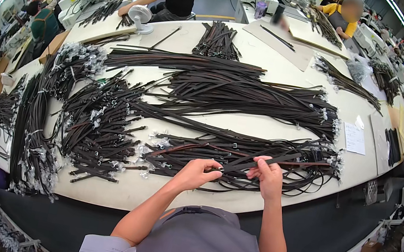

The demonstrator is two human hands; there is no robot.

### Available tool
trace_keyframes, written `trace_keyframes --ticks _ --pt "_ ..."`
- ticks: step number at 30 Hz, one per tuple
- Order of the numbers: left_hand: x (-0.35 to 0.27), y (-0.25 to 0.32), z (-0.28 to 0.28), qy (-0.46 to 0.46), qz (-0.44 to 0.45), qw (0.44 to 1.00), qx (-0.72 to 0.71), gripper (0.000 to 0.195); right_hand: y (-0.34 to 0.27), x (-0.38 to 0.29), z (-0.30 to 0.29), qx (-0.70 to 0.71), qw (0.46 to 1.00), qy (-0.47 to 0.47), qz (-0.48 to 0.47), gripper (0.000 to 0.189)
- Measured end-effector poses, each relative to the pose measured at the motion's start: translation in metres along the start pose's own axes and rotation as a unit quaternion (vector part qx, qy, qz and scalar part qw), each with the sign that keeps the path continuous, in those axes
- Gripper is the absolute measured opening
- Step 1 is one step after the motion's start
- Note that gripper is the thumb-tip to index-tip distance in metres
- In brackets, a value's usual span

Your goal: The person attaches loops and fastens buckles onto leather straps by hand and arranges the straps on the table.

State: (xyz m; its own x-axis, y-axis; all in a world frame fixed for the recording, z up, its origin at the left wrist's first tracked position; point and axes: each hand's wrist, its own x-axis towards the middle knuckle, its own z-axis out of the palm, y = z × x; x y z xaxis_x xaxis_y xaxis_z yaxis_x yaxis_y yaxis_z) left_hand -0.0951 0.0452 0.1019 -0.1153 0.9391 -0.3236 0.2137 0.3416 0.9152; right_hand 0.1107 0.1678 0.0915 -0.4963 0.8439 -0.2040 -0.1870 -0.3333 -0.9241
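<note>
Over the near edge of a white table (100, 195), both hands hold a dark leather strap (239, 167). My left hand (200, 172) pinches one end, where a small metallic piece shows between thumb and index finger. My right hand (267, 174) grips the strap farther along, on the right. Beneath and beyond the hands lies a heap of long dark straps (190, 146), some with clear plastic wrapping on their ends. A reddish-brown strap (181, 148) runs through this heap. Left of it spreads a pile of short buckled straps (105, 125).
Long strap bundles (25, 127) hang over the table's left side. More straps (228, 90) lie across the middle, a short bundle (219, 42) at the back. A small white fan (140, 16) and a written sheet (354, 138) stand or lie farther off. Several people sit around.
</note>
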Motion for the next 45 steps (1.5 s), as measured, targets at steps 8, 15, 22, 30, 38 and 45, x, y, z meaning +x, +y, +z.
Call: trace_keyframes --ticks 8,15,22,30,38,45 --pt "0.000 -0.008 0.009 0.020 -0.041 0.997 -0.062 0.030 0.010 -0.005 0.008 0.019 0.998 -0.042 0.045 0.019" --pt "0.003 -0.009 0.000 -0.023 -0.068 0.995 -0.068 0.023 0.011 0.002 0.010 0.028 0.998 -0.037 0.036 0.019" --pt "0.016 -0.008 0.002 -0.044 -0.027 0.996 -0.076 0.024 0.006 0.007 0.001 0.052 0.998 -0.028 0.028 0.019" --pt "0.015 -0.030 -0.001 -0.045 -0.078 0.993 -0.071 0.022 0.028 0.019 0.006 0.072 0.993 -0.042 0.082 0.022" --pt "0.018 -0.040 -0.001 -0.063 -0.095 0.993 -0.032 0.023 0.024 0.004 0.041 -0.057 0.985 -0.153 0.048 0.017" --pt "0.008 -0.044 -0.001 -0.084 -0.088 0.984 -0.128 0.021 0.025 0.009 0.051 -0.313 0.935 -0.164 0.041 0.016"
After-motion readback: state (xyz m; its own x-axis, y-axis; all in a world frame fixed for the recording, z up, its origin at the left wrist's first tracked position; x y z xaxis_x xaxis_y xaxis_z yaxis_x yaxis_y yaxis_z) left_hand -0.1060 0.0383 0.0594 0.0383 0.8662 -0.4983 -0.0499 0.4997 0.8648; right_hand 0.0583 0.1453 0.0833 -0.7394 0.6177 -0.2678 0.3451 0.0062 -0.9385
